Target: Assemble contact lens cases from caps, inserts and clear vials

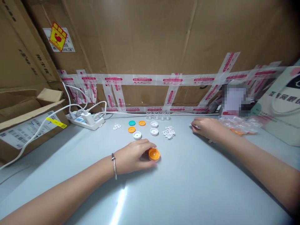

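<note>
My left hand (136,156) grips a round orange cup-shaped part (154,154) between thumb and fingers, low over the grey table, its hollow side up. Off to the right, my right hand (203,127) has its fingers pinched together at the tabletop; a bit of something white shows at the fingertips, too small to name. Between the hands lies a cluster of small white plastic pieces (169,132). Beyond my left hand are white round caps (154,132), orange rings (131,129) and a green ring (132,123). Several clear cylinders (156,115) stand in a row behind.
A power strip (87,120) with white cables sits at the back left, beside an open cardboard box (32,125). Small white discs (117,126) lie near it. Plastic bags of parts (243,125) are behind my right forearm. A large taped carton (145,40) walls off the back.
</note>
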Demonstrator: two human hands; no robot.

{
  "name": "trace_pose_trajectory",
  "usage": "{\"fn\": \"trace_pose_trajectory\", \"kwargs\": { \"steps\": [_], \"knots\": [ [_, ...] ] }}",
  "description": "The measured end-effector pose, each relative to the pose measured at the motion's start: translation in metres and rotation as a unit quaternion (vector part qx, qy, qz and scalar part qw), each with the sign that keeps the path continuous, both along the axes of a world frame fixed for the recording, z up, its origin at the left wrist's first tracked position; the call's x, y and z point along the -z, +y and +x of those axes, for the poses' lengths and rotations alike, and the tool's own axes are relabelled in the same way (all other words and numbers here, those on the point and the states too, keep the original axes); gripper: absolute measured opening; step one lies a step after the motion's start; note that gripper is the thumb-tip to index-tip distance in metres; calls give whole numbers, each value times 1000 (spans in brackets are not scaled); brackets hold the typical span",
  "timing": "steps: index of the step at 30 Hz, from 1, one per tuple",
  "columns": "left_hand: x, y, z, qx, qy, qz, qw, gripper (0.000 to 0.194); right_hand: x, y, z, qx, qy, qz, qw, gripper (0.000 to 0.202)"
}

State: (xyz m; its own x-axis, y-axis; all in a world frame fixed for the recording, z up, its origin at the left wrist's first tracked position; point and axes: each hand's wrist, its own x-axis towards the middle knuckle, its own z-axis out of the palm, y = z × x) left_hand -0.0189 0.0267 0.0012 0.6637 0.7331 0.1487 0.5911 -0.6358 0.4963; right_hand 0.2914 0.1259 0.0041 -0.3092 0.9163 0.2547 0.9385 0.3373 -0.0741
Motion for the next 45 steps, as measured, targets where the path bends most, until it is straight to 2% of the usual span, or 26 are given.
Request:
{"fn": "trace_pose_trajectory", "kwargs": {
  "steps": [3, 4, 5, 7, 9, 11, 13, 15, 17, 19, 22, 24, 26, 28, 31, 33, 37, 40, 43, 45],
  "knots": [
    [-2, -1, -1, -18, -20, 5, 1000, 55, -13, -10, -11, 0, 51, 28, 998, 19],
    [-3, -1, -1, -28, -33, 13, 999, 54, -18, -16, -18, -1, 87, 24, 996, 22],
    [-4, -2, 0, -41, -49, 28, 998, 51, -24, -23, -25, 6, 177, -7, 984, 23],
    [-6, -4, 1, -66, -84, 70, 992, 41, -34, -39, -44, -10, 251, -58, 966, 29],
    [-9, -8, 4, -87, -125, 118, 981, 35, -41, -57, -64, -49, 378, -139, 914, 28],
    [-13, -13, 7, -103, -171, 146, 969, 33, -44, -74, -81, -83, 442, -208, 868, 26],
    [-19, -18, 11, -119, -217, 120, 961, 29, -45, -86, -93, -104, 467, -247, 842, 24],
    [-25, -21, 14, -123, -262, 19, 957, 20, -44, -93, -100, -124, 470, -258, 835, 23],
    [-27, -22, 15, -103, -298, -117, 942, 21, -44, -97, -103, -145, 462, -250, 839, 22],
    [-27, -20, 14, -73, -331, -224, 914, 26, -44, -101, -105, -166, 449, -229, 848, 21],
    [-22, -17, 12, -47, -378, -310, 871, 23, -46, -105, -108, -194, 434, -196, 858, 20],
    [-19, -15, 11, -36, -392, -341, 853, 21, -48, -105, -108, -201, 433, -193, 857, 19],
    [-18, -14, 10, -37, -396, -342, 851, 20, -50, -100, -105, -188, 434, -194, 860, 19],
    [-18, -12, 9, -56, -399, -321, 857, 21, -48, -89, -96, -159, 417, -176, 877, 21],
    [-19, -8, 6, -91, -411, -293, 858, 22, -33, -64, -75, -126, 306, -124, 935, 28],
    [-18, -5, 5, -104, -415, -286, 857, 22, -19, -48, -62, -140, 204, -106, 963, 29],
    [-15, -2, 3, -107, -399, -272, 869, 22, 5, -31, -51, -239, 94, -76, 963, 31],
    [-13, -2, 3, -110, -386, -262, 878, 23, 10, -31, -54, -245, 62, -30, 967, 19],
    [-13, -2, 4, -113, -382, -256, 881, 23, 5, -35, -59, -241, 106, -34, 964, 16],
    [-14, -2, 4, -115, -386, -250, 881, 23, -1, -40, -63, -226, 191, -86, 951, 18]
  ]
}}
